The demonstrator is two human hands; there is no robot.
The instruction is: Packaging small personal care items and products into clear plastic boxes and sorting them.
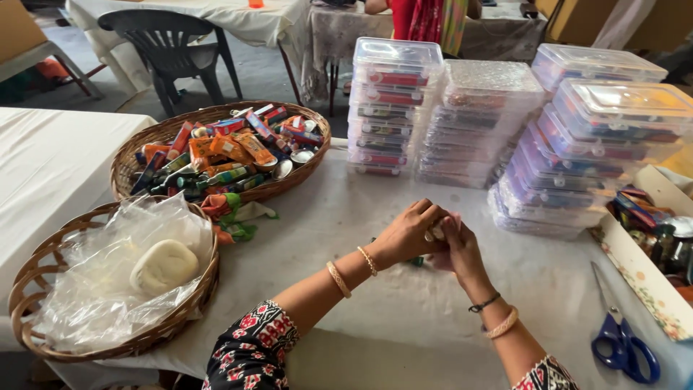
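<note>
My left hand (410,232) and my right hand (458,248) meet above the white-covered table (346,224), fingers closed together around a small pale object (438,231) that is mostly hidden between them. A bit of green (417,261) shows under my left hand. Both wrists wear bangles. Nearest to the hands are the stacks of clear plastic boxes (393,108) behind them.
A wicker basket (289,186) full of several small colourful packets stands at the back left. A nearer wicker basket (29,289) holds clear plastic and a pale lump (164,266). Blue scissors (622,339) and a patterned tray (635,267) lie right. A black chair (170,43) and another person (426,18) are behind.
</note>
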